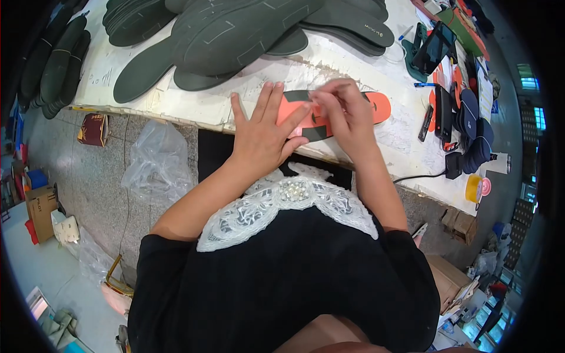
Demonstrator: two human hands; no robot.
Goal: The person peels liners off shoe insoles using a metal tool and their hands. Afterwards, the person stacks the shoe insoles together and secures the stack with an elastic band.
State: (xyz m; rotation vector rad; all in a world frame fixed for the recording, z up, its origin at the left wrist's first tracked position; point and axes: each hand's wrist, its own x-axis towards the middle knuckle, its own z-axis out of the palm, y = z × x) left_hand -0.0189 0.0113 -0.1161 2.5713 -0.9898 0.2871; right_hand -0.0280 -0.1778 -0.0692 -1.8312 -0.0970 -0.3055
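Note:
An orange insole point(379, 107) with dark grey patches lies near the table's front edge, its rounded end to the right. My left hand point(263, 130) rests on its left end with fingers spread, pressing it flat. Over its middle, my right hand point(348, 115) has thumb and index finger pinched together, close to the tip of my left index finger. What the pinch holds, if anything, is too small to tell. Just behind my hands lies a pile of dark green insoles point(218, 41).
A phone on a green stand point(434, 48), a black cutter point(426, 122), dark blue insoles point(478, 141) and yellow tape point(473, 188) are at the right. Bundled insoles point(59, 65) hang at the left edge. A plastic bag point(158, 162) lies below on the floor.

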